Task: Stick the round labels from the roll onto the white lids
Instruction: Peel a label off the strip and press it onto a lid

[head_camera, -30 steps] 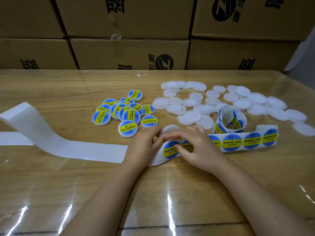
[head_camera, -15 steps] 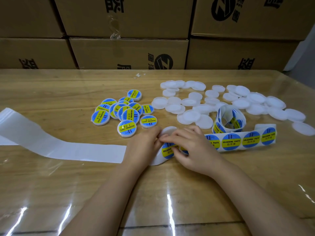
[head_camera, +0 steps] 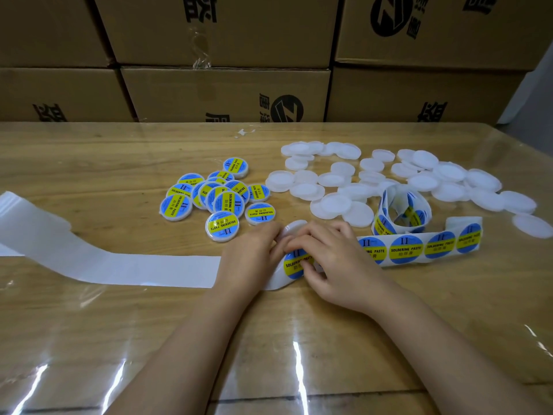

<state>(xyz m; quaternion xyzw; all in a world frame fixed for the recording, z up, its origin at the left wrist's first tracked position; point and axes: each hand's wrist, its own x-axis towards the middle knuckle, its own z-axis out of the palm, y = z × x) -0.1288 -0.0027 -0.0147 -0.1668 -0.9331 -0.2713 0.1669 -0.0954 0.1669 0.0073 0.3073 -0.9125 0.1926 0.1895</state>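
My left hand [head_camera: 248, 259] holds a plain white lid [head_camera: 294, 227] tilted on edge at the table's middle. Beside it, my right hand [head_camera: 335, 265] pinches the edge of a round blue-and-yellow label [head_camera: 291, 265] on the backing strip. The label strip [head_camera: 419, 248] runs right and curls into a loose roll [head_camera: 401, 212]. Several plain white lids [head_camera: 359, 187] lie scattered at the back right. A cluster of labelled lids [head_camera: 215, 196] sits left of them.
The used white backing strip [head_camera: 104, 265] trails left across the wooden table [head_camera: 119, 339], which is covered by a glossy clear sheet. Stacked cardboard boxes [head_camera: 224, 91] wall off the far edge. A small scrap [head_camera: 245, 132] lies near the boxes.
The used backing strip has slid left and flattened. My right fingers have curled onto the label's edge; the left hand keeps the lid in place.
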